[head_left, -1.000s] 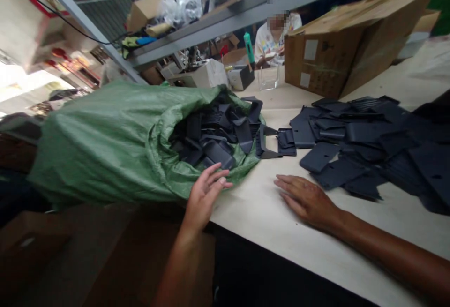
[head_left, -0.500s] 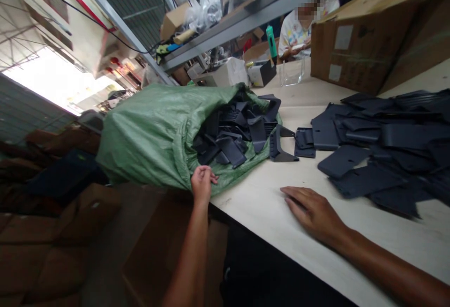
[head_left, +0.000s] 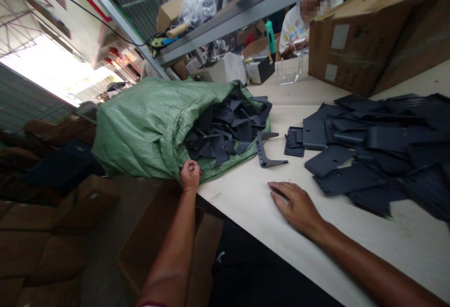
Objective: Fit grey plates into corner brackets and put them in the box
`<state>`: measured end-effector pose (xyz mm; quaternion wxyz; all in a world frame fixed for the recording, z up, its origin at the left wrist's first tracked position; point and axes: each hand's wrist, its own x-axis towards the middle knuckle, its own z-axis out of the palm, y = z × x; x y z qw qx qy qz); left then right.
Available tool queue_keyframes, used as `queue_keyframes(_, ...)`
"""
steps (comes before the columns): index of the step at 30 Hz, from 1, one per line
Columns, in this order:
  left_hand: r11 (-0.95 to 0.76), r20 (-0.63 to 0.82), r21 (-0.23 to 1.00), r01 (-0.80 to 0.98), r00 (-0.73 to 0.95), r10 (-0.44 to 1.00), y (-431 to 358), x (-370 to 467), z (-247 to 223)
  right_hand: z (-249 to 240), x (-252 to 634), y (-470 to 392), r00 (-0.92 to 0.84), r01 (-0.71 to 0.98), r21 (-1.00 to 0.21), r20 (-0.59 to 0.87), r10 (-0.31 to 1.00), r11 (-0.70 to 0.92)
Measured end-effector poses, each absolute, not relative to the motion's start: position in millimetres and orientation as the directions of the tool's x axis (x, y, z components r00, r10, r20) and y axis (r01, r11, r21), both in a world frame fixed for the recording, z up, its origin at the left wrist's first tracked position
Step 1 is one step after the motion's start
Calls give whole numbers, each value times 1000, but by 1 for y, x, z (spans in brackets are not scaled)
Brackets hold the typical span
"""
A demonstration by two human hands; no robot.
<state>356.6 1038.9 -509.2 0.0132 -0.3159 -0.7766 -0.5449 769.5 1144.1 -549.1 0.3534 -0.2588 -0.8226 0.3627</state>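
Observation:
A green woven sack [head_left: 140,124] lies on its side at the table's left end, its mouth facing right. Dark plastic parts [head_left: 225,145] fill the opening. My left hand [head_left: 191,175] is closed on the lower rim of the sack's mouth. Just outside the mouth, a dark bracket-shaped part [head_left: 262,150] rests on the table. My right hand [head_left: 293,204] hovers over or rests on the tabletop below that part, fingers extended and holding nothing. To its right spreads a heap of flat dark plastic parts [head_left: 383,138].
A large cardboard box [head_left: 351,54] stands at the back right of the white table [head_left: 242,204]. Behind are a clear stand [head_left: 290,70], a green-handled tool [head_left: 270,40] and a metal shelf [head_left: 253,11]. A person [head_left: 295,26] sits beyond. Cartons [head_left: 52,246] cover the floor at left.
The bracket-shaped part has turned and now lies farther from the sack's mouth. Parts inside the mouth have shifted. My left hand stays at the rim, and the view has swung slightly.

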Motion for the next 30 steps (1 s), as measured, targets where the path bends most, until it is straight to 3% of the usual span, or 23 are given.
queue_keyframes(12,357,286,798,485,-826,485,1035,335,-497,-550,778,1151,-628,109,-836,361,689,537)
queue_keyframes(24,343,267,787,512,-785,559,1012,323,-490,-554,774,1147,-611,118,-764,448,652,635)
queue_keyframes(30,309,336,749,586,-738,585,1015,335,-494,-551,774,1143,-581,117,-713,516,630,692)
